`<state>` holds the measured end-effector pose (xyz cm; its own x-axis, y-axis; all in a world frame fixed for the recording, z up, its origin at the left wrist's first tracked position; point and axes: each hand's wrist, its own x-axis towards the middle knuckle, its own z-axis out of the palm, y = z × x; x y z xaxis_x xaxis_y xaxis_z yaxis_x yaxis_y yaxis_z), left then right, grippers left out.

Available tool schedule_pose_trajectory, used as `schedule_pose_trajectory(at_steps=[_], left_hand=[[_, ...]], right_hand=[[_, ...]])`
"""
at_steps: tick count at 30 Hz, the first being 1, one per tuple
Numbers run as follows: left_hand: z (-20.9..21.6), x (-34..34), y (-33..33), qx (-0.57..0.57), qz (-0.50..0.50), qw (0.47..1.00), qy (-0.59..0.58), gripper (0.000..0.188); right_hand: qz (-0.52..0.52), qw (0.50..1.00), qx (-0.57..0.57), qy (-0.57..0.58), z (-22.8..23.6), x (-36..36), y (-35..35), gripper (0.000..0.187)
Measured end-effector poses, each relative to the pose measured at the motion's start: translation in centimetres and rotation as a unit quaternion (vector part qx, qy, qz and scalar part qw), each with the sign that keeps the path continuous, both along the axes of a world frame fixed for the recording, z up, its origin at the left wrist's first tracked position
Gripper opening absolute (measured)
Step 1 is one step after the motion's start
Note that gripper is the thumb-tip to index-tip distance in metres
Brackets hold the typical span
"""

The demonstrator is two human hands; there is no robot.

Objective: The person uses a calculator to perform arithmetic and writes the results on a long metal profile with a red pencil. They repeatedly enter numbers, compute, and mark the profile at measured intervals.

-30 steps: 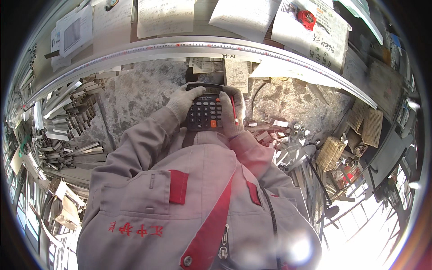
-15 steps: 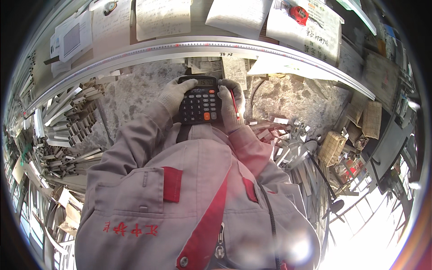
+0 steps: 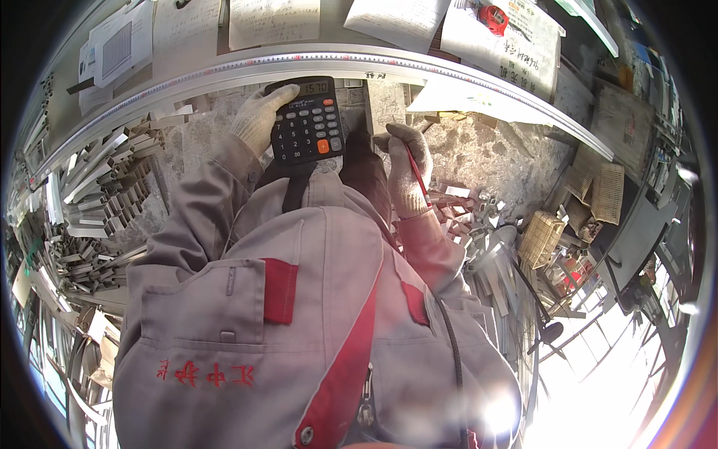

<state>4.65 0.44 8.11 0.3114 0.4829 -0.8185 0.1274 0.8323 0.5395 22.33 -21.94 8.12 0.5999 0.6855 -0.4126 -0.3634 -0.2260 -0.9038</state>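
While sunlight flares in from the lower right, the black plastic desk calculator (image 3: 307, 123) with rows of grey keys, one orange key and a lit grey display sits tilted up in front of the person's chest, just below the long pale metal rail (image 3: 479, 75). Left hand (image 3: 258, 120), in a knitted off-white work glove, is wrapped round the calculator's left edge, thumb hooked over the top corner, elbow bent. Right hand (image 3: 407, 168), gloved the same, is closed on a thin red pencil (image 3: 416, 173), its fingers curled, just beside the calculator and clear of the keys. Outward now: rough grey concrete floor (image 3: 486, 150), stacked silvery aluminium profile offcuts (image 3: 97, 187) at left, handwritten paper sheets (image 3: 273, 19) above the rail.
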Motion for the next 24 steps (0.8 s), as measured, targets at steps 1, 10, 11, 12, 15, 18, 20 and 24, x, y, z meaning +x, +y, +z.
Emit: schedule_pose_trajectory(at_steps=[1, 10, 11, 12, 15, 18, 20, 24], left_hand=[[0.4, 0.0, 0.3, 0.029, -0.026, 0.999, 0.016, 0.033], [2.3, 1.0, 0.8, 0.082, -0.016, 0.996, -0.044, 0.032], [2.4, 1.1, 0.7, 0.085, -0.015, 0.995, -0.056, 0.031], [2.4, 1.1, 0.7, 0.082, -0.010, 0.995, -0.061, 0.030], [2.5, 1.3, 0.6, 0.071, 0.005, 0.995, -0.076, 0.027], [2.4, 1.6, 0.5, 0.070, 0.016, 0.993, -0.091, 0.026], [2.3, 1.8, 0.3, 0.078, 0.024, 0.992, -0.094, 0.026], [2.0, 2.1, -0.1, 0.082, 0.021, 0.993, -0.083, 0.025]], right_hand=[[0.004, 1.000, 0.008, -0.013, 0.6, -0.3, 0.4, 0.020], [0.174, 0.883, 0.133, -0.415, 5.0, -1.4, 5.1, 0.027], [0.186, 0.875, 0.143, -0.424, 5.1, -1.6, 5.5, 0.030], [0.189, 0.866, 0.153, -0.438, 5.2, -1.8, 5.9, 0.031], [0.201, 0.846, 0.151, -0.470, 5.0, -2.1, 6.2, 0.035], [0.204, 0.830, 0.126, -0.504, 4.8, -2.1, 5.9, 0.031], [0.208, 0.818, 0.122, -0.522, 4.5, -2.2, 5.9, 0.029], [0.233, 0.792, 0.100, -0.555, 4.1, -1.9, 5.5, 0.029]])
